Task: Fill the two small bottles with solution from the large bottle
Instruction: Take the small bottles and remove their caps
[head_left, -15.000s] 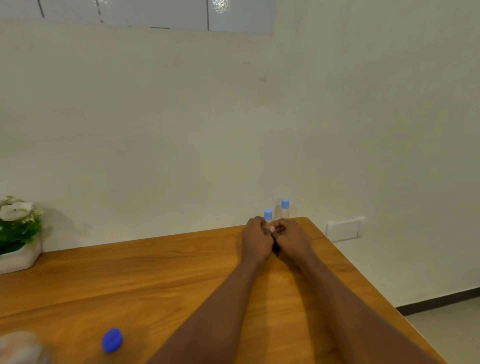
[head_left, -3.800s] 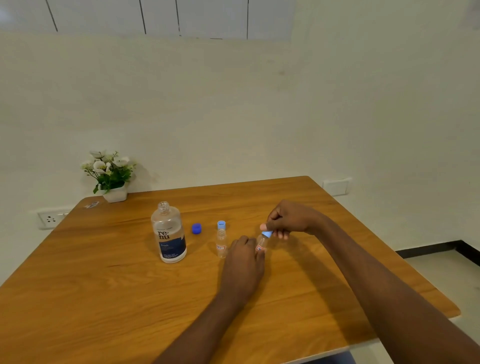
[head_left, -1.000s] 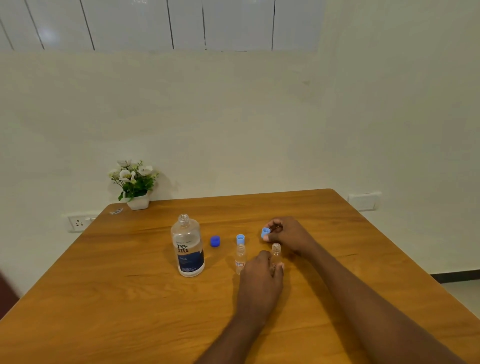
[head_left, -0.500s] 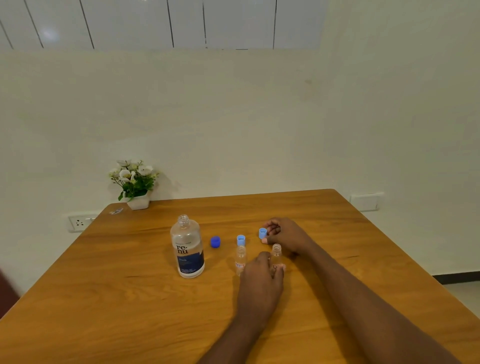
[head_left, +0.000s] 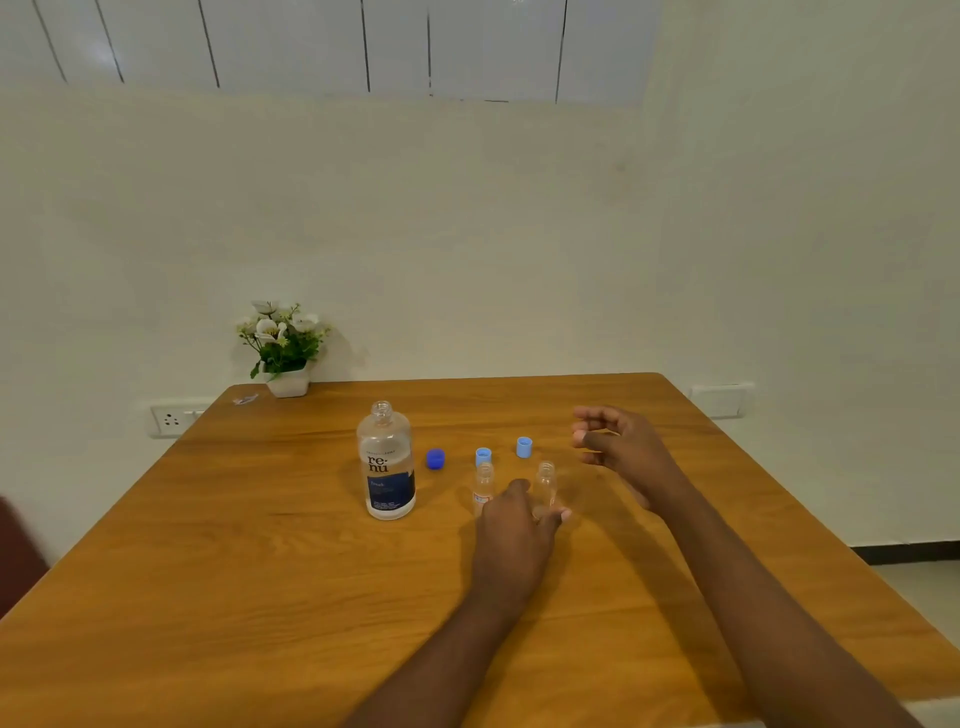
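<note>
Right hand (head_left: 618, 447) lifts away, fingers loose and empty, its cap (head_left: 524, 447) left on the surface (head_left: 260, 571). Left hand (head_left: 511, 535) grips the right small bottle (head_left: 545, 480) near the large bottle (head_left: 387, 462); everything's uncapped, so pouring can begin.

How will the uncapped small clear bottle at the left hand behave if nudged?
The uncapped small clear bottle is tall and narrow, so it probably tips easily; the left hand grips its base. It looks empty, so it is likely very light. Toppled, its round body would probably roll on the smooth wooden table.
</note>
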